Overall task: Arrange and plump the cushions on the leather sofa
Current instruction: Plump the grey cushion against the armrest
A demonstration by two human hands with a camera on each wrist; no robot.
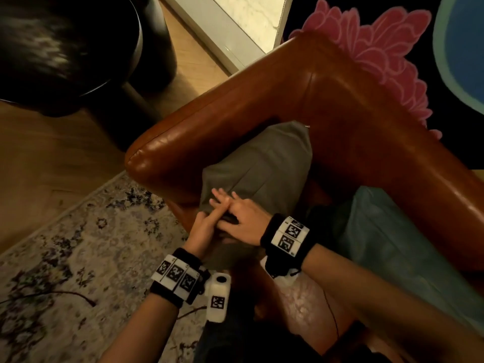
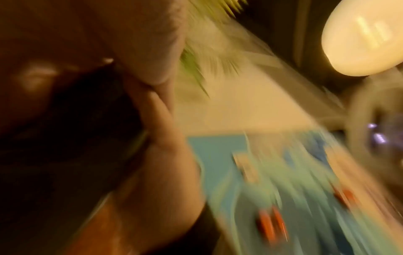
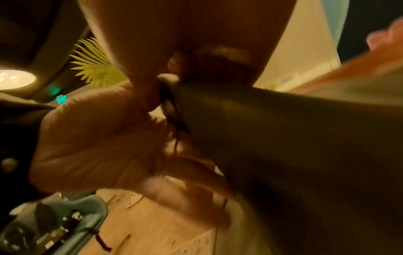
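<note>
Both my left hand and right hand press flat-fingered on soft grey cushion, mid-frame, in smooth leather sofa corner.

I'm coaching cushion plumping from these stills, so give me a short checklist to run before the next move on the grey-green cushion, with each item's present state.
1. Both hands on the cushion: ok. The left hand and right hand meet at the near edge of the grey-green cushion.
2. Fingers straight, no grip: ok in the head view; wrist views too blurred to confirm.
3. Cushion seated in the corner of the leather sofa: ok, it leans by the armrest.
4. Teal cushion apart from the hands: ok.
5. Cushion evenly plumped: cannot tell; creases show.
</note>
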